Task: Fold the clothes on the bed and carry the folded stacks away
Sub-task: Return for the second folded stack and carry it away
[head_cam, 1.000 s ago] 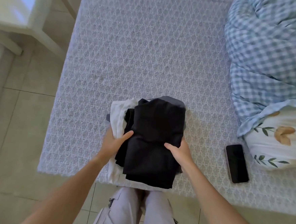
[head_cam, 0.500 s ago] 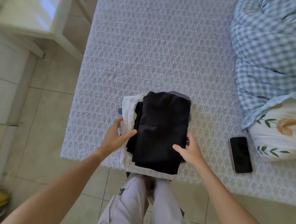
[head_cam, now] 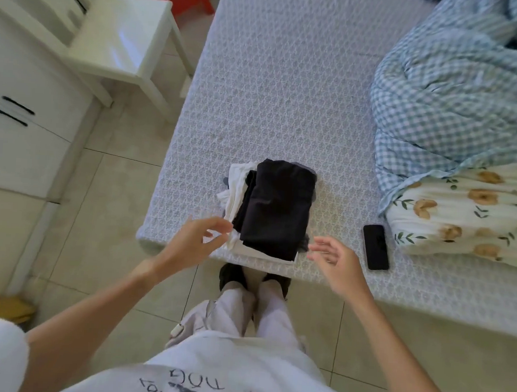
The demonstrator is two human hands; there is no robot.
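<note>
Folded stack of black and white clothes (head_cam: 273, 209) centre frame, near bed edge. My left hand (head_cam: 194, 245), right hand (head_cam: 336, 267) flank it, fingers loose, holding nothing. I slide both palms under, lift level.

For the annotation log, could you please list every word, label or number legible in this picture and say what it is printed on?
Dark lettering on the person's white T-shirt: seen upside down and blurred, so it cannot be read reliably.
Phone on the bed: screen dark, no text.
Stack of folded clothes, checked quilt, flowered pillow, white cabinet: no text visible.
</note>
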